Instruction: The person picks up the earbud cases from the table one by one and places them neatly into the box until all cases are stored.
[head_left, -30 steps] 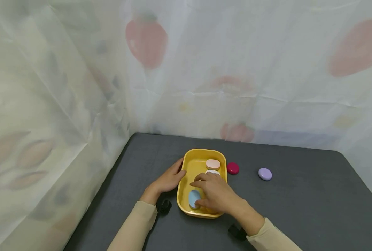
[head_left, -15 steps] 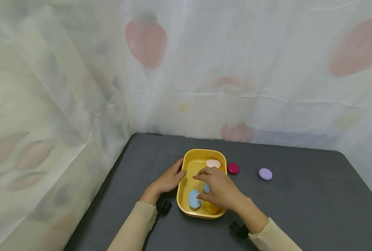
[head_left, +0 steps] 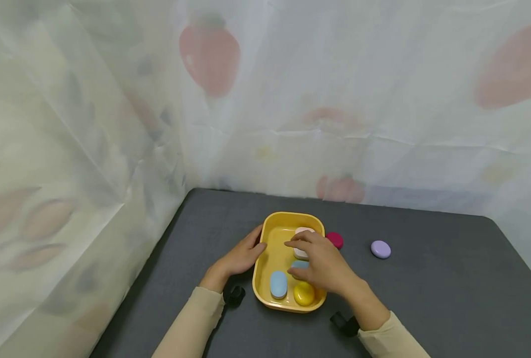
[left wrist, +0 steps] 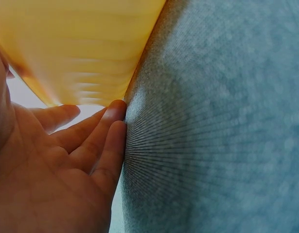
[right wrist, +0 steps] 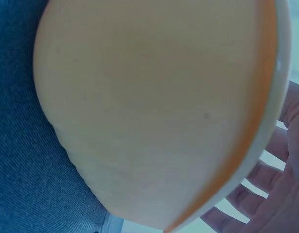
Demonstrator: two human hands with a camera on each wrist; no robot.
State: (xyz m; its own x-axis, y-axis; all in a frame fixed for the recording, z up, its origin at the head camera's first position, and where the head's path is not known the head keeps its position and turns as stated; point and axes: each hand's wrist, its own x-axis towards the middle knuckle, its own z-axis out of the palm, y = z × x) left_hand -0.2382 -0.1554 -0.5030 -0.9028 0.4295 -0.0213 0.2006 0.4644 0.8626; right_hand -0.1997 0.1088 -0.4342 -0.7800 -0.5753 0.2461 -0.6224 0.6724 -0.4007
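A yellow tray (head_left: 270, 268) lies on the dark table. My left hand (head_left: 240, 256) holds its left side, thumb over the rim; in the left wrist view, the fingers (left wrist: 108, 155) lie straight along the outer wall. Over the tray's right half hovers my right hand (head_left: 325, 261), thumb and fingers apart with nothing between them. Inside the tray are a blue rounded block (head_left: 278, 284), a glossy yellow one (head_left: 304, 293), another blue piece (head_left: 300, 264), a whitish piece (head_left: 300, 254) and a pale pink one (head_left: 303, 230). The right hand partly covers the last three.
A crimson rounded piece (head_left: 335, 239) lies right beside the tray's right wall. Farther right on the dark table (head_left: 449, 278) is a lilac one (head_left: 381, 249). A printed curtain (head_left: 265, 124) hangs behind the table's far edge and along the left.
My right hand has drawn away to the right from the near-left blue block, uncovering the yellow piece and part of the second blue one. The left hand and tray have stayed put.
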